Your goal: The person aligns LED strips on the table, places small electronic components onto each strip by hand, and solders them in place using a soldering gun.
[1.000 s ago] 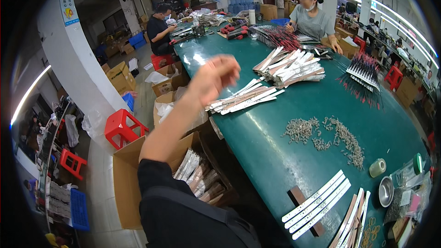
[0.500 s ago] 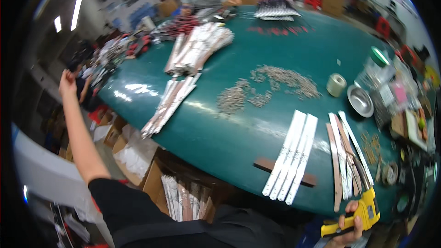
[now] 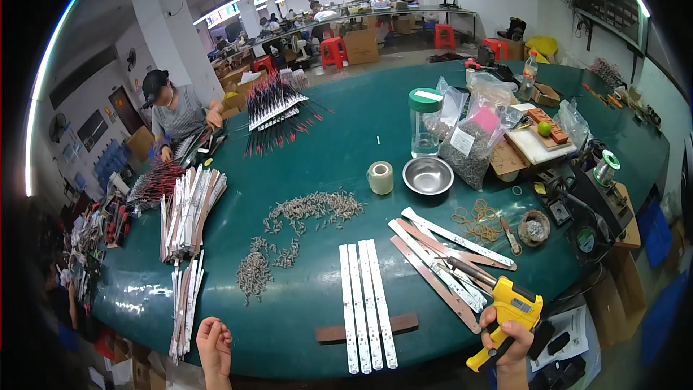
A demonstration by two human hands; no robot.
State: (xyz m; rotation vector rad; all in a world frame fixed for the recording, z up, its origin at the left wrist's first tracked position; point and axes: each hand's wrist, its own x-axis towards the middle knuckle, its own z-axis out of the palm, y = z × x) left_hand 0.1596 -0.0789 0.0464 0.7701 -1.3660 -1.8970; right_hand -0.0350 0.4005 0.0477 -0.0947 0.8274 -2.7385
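Observation:
In my right hand (image 3: 511,339) is a yellow soldering gun (image 3: 517,305), gripped round its handle, its thin tip pointing up and left over a loose stack of white and copper-coloured strips (image 3: 432,266). My left hand (image 3: 214,343) is raised at the table's front edge with its fingers curled together; nothing shows in them. It is nearest to a narrow bundle of strips (image 3: 186,310). Between my hands, several white strips (image 3: 359,285) lie side by side, their lower parts across a brown bar (image 3: 330,334). Small metallic parts (image 3: 254,272) lie in loose piles beyond.
On the green table (image 3: 346,115) stand a tape roll (image 3: 380,178), a metal bowl (image 3: 428,175), a green-lidded jar (image 3: 425,126) and a bag of small parts (image 3: 468,150). Rubber bands (image 3: 476,221) and a solder spool (image 3: 606,168) lie right. A co-worker (image 3: 177,112) sits far left.
The view has swung to the right. My left hand, stretched far out to the left before, is now back near the table's front edge. The soldering gun stays in my right hand.

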